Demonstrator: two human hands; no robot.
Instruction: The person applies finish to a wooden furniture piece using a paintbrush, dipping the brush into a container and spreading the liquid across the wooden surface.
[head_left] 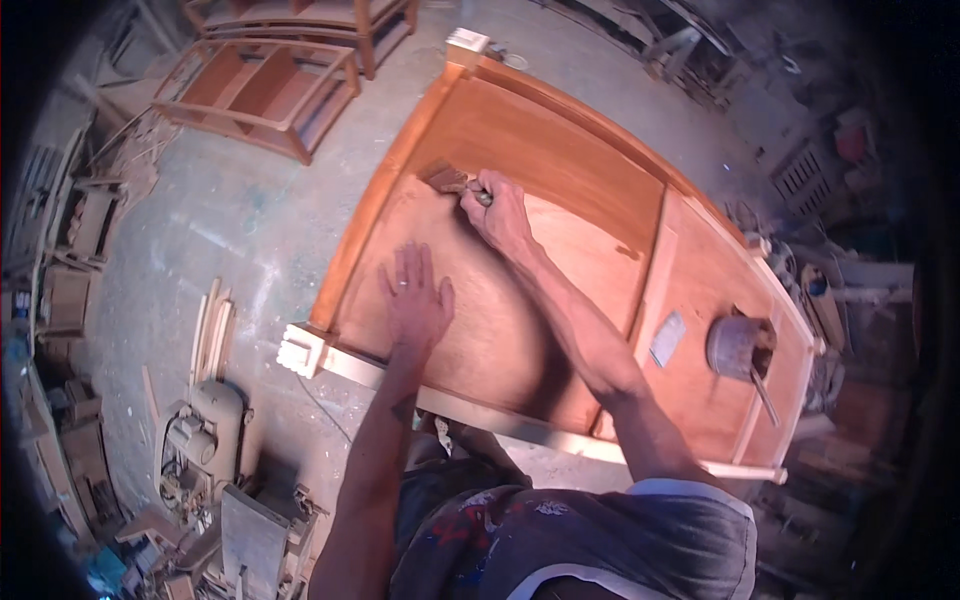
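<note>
My right hand (pixel 500 212) is closed around the handle of a wide paintbrush (pixel 443 178), its bristles on the panel near the left side rail. Fingers spread, my left hand (pixel 418 305) lies over the paler, uncoated part of the wooden panel (pixel 490 330), nearer to me. Beyond the brush runs a darker, glossy brown band (pixel 545 150), as if freshly coated. On the panel's right section stand a tub (pixel 733 346) with a stick-like handle leaning out of it and a small pale rectangular piece (pixel 667 338) lying flat.
Slatted wooden furniture frames (pixel 270 90) stand on the floor at the far left. An air compressor (pixel 215 425) and thin wood strips (pixel 208 330) are to my left. Scrap wood lines the left wall; clutter crowds the right. Pale blocks (pixel 300 352) cap the panel's left corners.
</note>
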